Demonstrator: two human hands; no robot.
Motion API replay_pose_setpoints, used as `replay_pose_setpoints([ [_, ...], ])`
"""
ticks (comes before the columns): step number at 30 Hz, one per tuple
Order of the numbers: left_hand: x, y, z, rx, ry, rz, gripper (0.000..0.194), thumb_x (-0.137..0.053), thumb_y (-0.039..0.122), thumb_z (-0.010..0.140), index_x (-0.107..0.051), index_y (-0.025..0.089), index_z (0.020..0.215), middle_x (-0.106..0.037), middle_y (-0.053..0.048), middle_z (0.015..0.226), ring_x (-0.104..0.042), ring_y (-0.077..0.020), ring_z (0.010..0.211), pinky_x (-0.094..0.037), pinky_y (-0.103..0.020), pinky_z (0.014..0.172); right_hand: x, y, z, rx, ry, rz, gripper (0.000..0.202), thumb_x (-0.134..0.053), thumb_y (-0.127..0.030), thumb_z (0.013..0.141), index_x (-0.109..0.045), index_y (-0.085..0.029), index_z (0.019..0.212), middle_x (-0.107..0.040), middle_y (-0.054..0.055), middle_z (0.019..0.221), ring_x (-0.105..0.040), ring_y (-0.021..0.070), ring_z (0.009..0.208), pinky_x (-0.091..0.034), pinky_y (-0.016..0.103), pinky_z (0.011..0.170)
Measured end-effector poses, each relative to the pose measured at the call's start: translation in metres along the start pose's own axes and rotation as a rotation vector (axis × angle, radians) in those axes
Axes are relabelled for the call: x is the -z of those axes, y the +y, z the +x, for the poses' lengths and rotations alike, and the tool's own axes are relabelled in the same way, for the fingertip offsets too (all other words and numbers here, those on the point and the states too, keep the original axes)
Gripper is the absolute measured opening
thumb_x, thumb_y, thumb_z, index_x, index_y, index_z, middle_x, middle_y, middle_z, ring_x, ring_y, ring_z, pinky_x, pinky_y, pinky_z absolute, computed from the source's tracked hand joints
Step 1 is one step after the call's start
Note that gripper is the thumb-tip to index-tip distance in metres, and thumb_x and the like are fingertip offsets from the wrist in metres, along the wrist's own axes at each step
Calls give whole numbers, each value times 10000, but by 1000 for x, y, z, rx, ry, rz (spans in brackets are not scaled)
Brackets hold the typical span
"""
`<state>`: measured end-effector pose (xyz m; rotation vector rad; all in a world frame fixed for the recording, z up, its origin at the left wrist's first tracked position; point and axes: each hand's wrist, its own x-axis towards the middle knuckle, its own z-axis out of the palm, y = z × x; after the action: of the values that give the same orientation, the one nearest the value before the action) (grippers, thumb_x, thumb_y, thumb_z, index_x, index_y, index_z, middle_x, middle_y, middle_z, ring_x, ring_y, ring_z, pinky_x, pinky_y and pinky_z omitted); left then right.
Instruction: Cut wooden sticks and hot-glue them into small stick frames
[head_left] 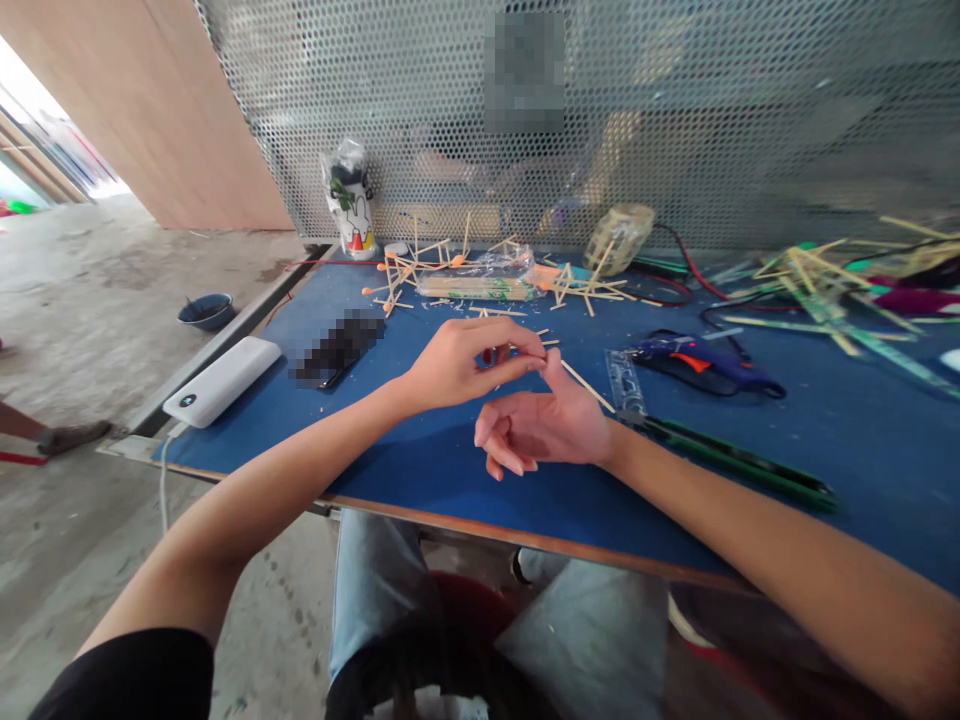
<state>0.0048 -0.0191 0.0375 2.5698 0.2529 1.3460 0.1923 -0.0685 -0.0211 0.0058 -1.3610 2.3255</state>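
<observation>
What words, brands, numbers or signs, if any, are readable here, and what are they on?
No text is clear enough to quote.
Clear stick packet: green print, too blurred to read.
White power bank: small round display, too small to read.
Bottle: rabbit picture, no readable words.

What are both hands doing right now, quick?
Left hand: closed in a pinch, touching the right thumb; can't tell if it holds anything tiny.
Right hand: open, palm up, fingers loosely curled, nothing seen in it.
</observation>
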Motion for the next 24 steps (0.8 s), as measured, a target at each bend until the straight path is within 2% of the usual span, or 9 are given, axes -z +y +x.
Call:
replay_pose_setpoints([
  [4, 2, 1, 0, -64, 23, 31, 119, -649, 233, 1051, -740, 167, 1012, -798, -26, 891, -683, -74, 694, -534, -198, 668, 2, 2, 0, -22, 32, -34, 1244, -12, -967, 946, -782, -37, 1245, -733, 107, 776, -641, 175, 654, -569, 344, 812],
  [9, 3, -1, -1, -112, 44, 250, 134, -650, 245, 1023, -753, 200, 950, -790, 11, 818, -677, -77, 657, -505, -210, 642, 3, 2, 0, -31, 73, -25, 1191, -50, -953, 969, -791, -63, 1241, -738, 97, 778, -627, 164, 650, -579, 353, 863],
  [16, -2, -6, -3, -174, 95, 299, 100, -677, 234, 1016, -766, 216, 973, -823, 25, 847, -715, -72, 675, -524, -207, 657, 2, 1, 1, -21, 74, -4, 1208, -20, -957, 955, -801, -78, 1230, -745, 97, 789, -609, 163, 637, -574, 357, 858],
  [24, -1, -2, -1, -176, 114, 433, 162, -637, 236, 995, -763, 232, 894, -776, 42, 733, -693, -85, 624, -513, -232, 625, 7, 6, 2, -28, 84, -45, 1304, 33, -1007, 882, -804, -59, 1201, -733, 125, 761, -664, 202, 694, -443, 309, 624],
])
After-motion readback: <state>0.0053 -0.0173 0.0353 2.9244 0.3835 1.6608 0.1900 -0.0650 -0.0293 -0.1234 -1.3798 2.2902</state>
